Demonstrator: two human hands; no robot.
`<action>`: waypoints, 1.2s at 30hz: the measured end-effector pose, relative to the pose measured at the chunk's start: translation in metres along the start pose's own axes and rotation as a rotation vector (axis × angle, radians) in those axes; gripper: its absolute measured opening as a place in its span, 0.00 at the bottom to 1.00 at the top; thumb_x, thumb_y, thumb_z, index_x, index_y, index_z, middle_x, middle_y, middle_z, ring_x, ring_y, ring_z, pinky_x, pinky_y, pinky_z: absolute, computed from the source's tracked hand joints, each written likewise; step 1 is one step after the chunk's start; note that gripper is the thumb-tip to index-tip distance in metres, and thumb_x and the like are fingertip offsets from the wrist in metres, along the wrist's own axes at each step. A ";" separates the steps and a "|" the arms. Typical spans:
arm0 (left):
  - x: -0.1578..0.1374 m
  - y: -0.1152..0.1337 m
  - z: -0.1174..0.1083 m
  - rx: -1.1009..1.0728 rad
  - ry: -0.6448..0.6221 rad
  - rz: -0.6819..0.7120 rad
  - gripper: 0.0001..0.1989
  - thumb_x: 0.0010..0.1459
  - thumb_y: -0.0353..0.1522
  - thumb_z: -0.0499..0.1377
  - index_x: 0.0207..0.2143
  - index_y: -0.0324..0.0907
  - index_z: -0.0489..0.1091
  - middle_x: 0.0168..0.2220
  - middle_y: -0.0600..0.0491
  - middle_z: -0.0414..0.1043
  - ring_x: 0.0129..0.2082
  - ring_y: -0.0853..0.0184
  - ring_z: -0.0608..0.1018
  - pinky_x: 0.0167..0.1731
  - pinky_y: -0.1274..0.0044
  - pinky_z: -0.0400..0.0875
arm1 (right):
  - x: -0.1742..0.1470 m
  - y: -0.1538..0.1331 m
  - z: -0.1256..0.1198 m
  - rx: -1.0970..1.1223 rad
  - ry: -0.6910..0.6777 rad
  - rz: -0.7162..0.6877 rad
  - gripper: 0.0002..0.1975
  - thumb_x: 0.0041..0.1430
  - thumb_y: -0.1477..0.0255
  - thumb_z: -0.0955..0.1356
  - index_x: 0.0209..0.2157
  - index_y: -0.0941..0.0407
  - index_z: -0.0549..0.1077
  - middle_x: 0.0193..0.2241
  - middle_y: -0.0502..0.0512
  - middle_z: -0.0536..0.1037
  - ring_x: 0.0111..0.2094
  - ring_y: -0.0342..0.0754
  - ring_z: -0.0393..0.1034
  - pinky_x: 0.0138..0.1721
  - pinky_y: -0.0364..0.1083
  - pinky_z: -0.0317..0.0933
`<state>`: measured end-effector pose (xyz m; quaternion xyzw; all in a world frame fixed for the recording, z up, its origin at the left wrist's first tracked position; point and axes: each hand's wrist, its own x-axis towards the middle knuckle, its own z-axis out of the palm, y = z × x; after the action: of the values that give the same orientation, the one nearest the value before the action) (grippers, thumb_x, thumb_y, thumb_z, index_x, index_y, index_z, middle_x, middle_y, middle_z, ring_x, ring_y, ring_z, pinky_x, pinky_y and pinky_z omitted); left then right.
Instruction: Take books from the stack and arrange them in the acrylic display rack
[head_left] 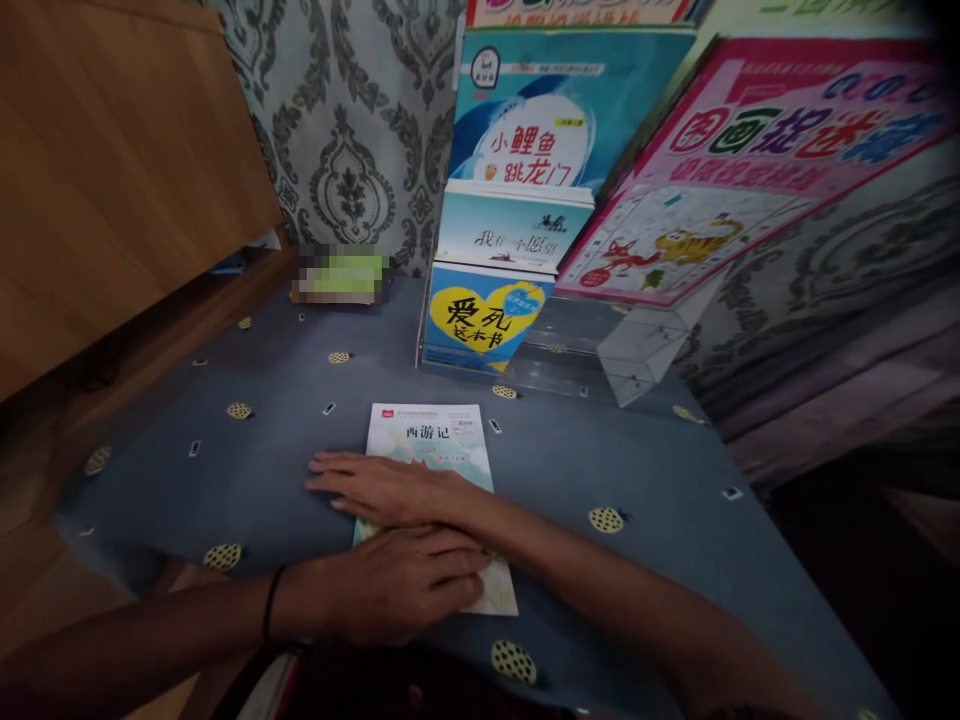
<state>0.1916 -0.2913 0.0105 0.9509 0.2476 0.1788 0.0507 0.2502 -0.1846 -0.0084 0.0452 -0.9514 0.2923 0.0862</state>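
A thin paperback book [427, 420] with a pale cover and Chinese characters lies flat on the patterned tablecloth [285, 480]. Across its middle rests my right hand [386, 490], stretched out flat, its fingertips reaching past the book's left edge onto the cloth. Just nearer to me, my left hand [409, 585] lies palm down over the lower part of the cover, fingers extended to the right, close against my right wrist. Both hands are open and neither grips anything. They hide much of the cover's lower half. A dark band circles my left wrist.
Behind the book stands a clear acrylic rack [649, 350] with several books, among them a blue one with a yellow heart [487, 315] and a pink-bordered one [750, 180]. A blurred green item [341, 275] lies at the back left. A wooden cabinet [127, 150] is at left.
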 end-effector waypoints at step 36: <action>-0.022 -0.034 -0.014 0.202 0.459 -0.402 0.09 0.68 0.27 0.50 0.42 0.41 0.70 0.32 0.50 0.75 0.32 0.65 0.78 0.35 0.74 0.74 | -0.029 0.020 -0.012 -0.368 0.132 0.339 0.31 0.65 0.70 0.68 0.65 0.66 0.59 0.67 0.71 0.59 0.71 0.55 0.47 0.70 0.57 0.45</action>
<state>0.1529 -0.2721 0.0099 0.8180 0.4519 0.3496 -0.0669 0.2780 -0.1603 -0.0150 -0.1507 -0.9748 0.1269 0.1047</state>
